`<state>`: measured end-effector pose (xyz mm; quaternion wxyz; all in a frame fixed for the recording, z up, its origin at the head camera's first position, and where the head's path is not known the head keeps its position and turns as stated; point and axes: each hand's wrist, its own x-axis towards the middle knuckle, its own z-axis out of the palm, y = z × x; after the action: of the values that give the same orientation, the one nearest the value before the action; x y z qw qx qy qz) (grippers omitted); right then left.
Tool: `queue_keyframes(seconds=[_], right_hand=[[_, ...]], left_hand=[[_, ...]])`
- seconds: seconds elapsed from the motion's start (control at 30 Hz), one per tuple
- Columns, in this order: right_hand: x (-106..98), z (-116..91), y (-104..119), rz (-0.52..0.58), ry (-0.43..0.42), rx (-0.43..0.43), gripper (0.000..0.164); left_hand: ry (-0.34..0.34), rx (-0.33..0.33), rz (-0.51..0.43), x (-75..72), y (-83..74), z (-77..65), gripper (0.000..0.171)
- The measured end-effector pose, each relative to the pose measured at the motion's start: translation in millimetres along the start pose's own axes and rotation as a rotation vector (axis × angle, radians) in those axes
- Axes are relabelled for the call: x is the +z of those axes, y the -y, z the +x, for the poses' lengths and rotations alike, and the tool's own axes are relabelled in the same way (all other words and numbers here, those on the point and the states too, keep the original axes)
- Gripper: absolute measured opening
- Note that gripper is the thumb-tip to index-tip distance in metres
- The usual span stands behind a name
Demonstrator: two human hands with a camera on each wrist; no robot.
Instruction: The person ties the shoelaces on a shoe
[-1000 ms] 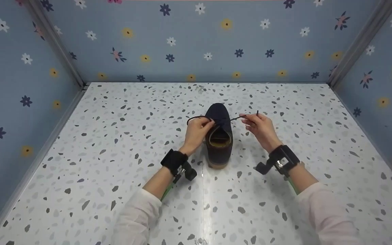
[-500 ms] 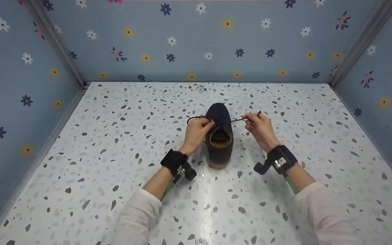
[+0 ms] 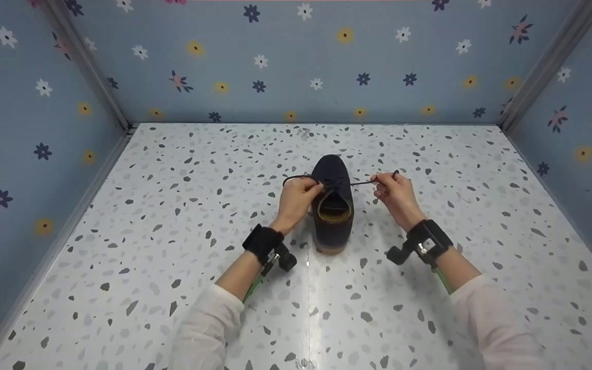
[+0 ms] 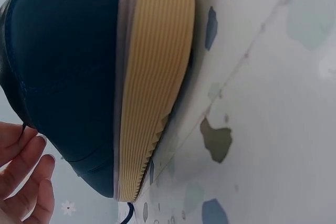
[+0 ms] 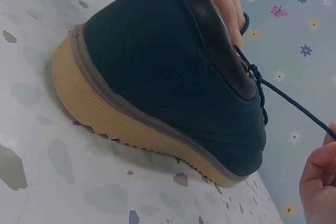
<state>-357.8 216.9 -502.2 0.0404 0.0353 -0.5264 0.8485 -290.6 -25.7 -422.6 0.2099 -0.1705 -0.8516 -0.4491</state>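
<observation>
Head view: dark-blue shoe (image 3: 333, 234), ribbed tan sole (image 4: 155, 40), upright on the speckled counter (image 3: 136, 231), toe toward the far edge. At its opening's left, the left hand (image 3: 296, 201) pinches a curved cord lace (image 3: 290, 178); beyond its right side, the right hand (image 3: 398, 195) holds the other lace (image 5: 299, 104) taut.

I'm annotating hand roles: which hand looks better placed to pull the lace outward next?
Probably the right hand: it pinches the lace out to the right of the shoe, with a nearly straight stretch between. The left hand pinches lace near the shoe's opening, so seems better suited to steadying.
</observation>
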Motion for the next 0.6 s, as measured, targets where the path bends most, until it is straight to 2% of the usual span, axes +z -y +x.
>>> queue_keyframes(seconds=[0.6], right_hand=[[-5.4,-4.6,2.5,-0.048,-0.023,-0.01,0.032]], left_hand=[[0.023,-0.014,0.01,-2.2,1.0,0.1,0.013]])
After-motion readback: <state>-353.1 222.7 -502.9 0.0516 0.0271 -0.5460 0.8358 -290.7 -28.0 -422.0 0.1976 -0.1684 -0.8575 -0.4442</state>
